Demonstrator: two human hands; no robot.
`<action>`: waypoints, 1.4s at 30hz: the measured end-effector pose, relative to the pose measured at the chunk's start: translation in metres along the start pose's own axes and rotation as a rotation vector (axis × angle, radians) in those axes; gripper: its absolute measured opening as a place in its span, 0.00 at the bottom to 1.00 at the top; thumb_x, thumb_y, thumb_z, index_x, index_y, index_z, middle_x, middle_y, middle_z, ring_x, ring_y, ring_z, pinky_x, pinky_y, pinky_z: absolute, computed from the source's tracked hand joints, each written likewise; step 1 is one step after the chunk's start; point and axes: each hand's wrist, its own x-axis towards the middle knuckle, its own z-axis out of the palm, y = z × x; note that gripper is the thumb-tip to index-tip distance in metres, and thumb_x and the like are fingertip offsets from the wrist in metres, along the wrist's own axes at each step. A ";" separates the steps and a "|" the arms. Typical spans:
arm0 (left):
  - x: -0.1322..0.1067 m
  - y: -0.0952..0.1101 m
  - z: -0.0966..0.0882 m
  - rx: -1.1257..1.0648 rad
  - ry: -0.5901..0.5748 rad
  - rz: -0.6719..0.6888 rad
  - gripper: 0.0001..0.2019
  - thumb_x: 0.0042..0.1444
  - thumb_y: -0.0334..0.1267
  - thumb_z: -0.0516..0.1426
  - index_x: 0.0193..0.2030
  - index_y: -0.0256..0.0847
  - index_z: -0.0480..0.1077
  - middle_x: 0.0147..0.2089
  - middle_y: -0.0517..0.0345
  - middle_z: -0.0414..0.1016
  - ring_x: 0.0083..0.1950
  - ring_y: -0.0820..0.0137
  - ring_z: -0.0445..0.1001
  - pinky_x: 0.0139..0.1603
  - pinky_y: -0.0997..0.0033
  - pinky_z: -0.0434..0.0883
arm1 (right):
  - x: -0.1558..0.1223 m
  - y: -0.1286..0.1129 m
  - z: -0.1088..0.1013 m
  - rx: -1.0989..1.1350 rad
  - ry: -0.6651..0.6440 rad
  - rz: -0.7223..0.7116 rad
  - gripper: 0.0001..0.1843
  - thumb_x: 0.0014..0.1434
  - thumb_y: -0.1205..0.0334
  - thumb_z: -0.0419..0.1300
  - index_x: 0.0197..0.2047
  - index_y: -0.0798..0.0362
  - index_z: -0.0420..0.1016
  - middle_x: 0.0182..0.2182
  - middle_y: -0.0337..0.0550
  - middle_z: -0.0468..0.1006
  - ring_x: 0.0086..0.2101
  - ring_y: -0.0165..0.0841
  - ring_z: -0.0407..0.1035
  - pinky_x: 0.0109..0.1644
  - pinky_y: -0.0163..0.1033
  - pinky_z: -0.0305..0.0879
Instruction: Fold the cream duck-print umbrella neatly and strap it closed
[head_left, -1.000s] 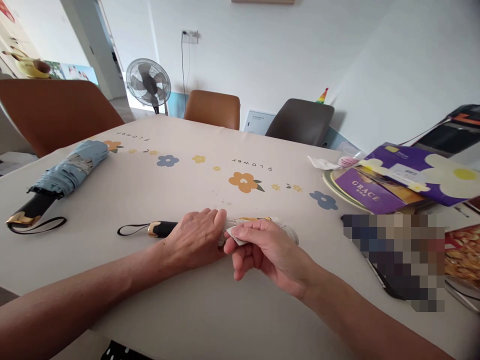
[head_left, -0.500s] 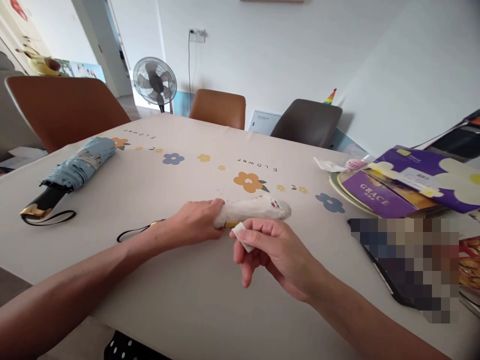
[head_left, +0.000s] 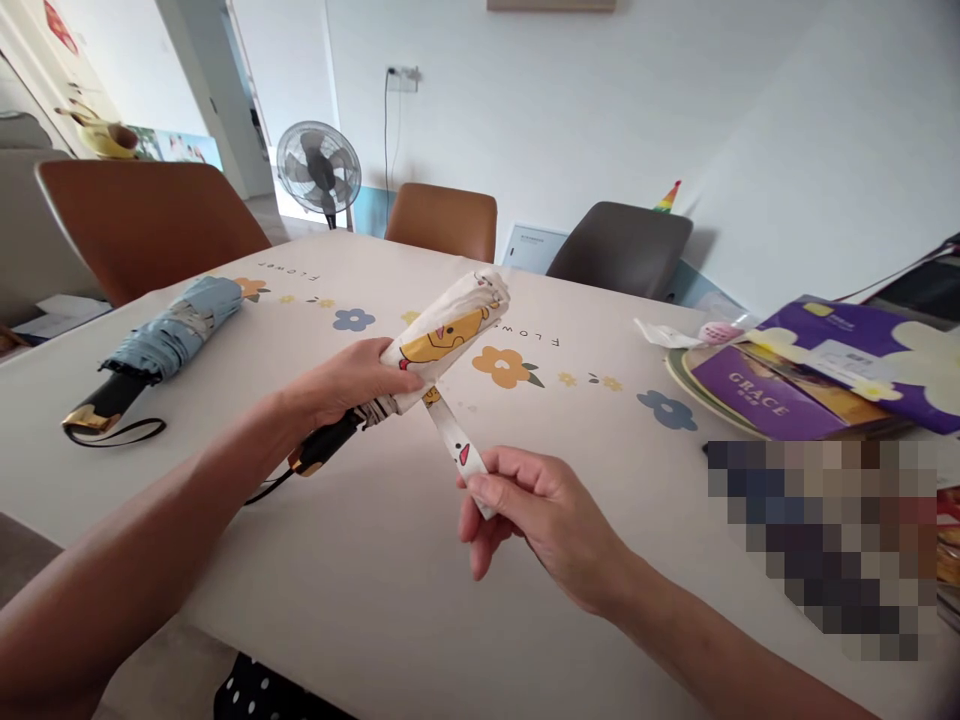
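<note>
My left hand [head_left: 352, 385] is wrapped round a folded white umbrella [head_left: 450, 325] with a yellow cartoon print. The umbrella tilts up to the right, its black and gold handle [head_left: 326, 447] pointing down left under my wrist. From its side a printed fabric strap [head_left: 452, 435] runs out, drawn straight. My right hand [head_left: 536, 515] pinches the free end of that strap between thumb and fingers. Over to the left, a folded light blue umbrella [head_left: 184, 325] with a black handle and wrist loop lies on the table.
The table [head_left: 360, 590] wears a pale cover with printed flowers. At the right are a purple box [head_left: 742, 380], a purple flowered package [head_left: 862, 350], a plate [head_left: 679, 375] and a blurred-out item [head_left: 817, 540]. Chairs [head_left: 442, 222] and a fan [head_left: 319, 172] stand beyond.
The umbrella has been raised off the tabletop and turned, so its tip now points up and its yellow print shows. The strap between my hands has come into view, stretched out.
</note>
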 end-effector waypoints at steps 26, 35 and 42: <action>-0.037 -0.015 0.084 1.008 -0.072 0.429 0.12 0.55 0.49 0.46 0.35 0.41 0.57 0.34 0.57 0.67 0.31 0.70 0.65 0.19 0.75 0.51 | 0.001 -0.016 -0.010 0.218 0.105 0.114 0.14 0.59 0.63 0.53 0.29 0.61 0.76 0.18 0.44 0.75 0.19 0.28 0.70 0.29 0.33 0.69; -0.038 -0.028 0.088 1.075 0.193 0.738 0.23 0.59 0.38 0.44 0.58 0.32 0.41 0.34 0.53 0.69 0.31 0.70 0.68 0.21 0.74 0.55 | 0.008 -0.018 -0.019 0.245 0.052 0.149 0.12 0.60 0.62 0.51 0.37 0.61 0.72 0.35 0.51 0.77 0.23 0.30 0.70 0.25 0.43 0.74; -0.035 -0.032 0.086 1.039 0.180 0.810 0.17 0.59 0.44 0.46 0.51 0.36 0.52 0.29 0.57 0.67 0.29 0.69 0.66 0.21 0.73 0.56 | 0.001 -0.022 -0.031 0.016 -0.050 0.222 0.23 0.59 0.64 0.50 0.58 0.55 0.58 0.30 0.48 0.76 0.22 0.33 0.70 0.20 0.42 0.72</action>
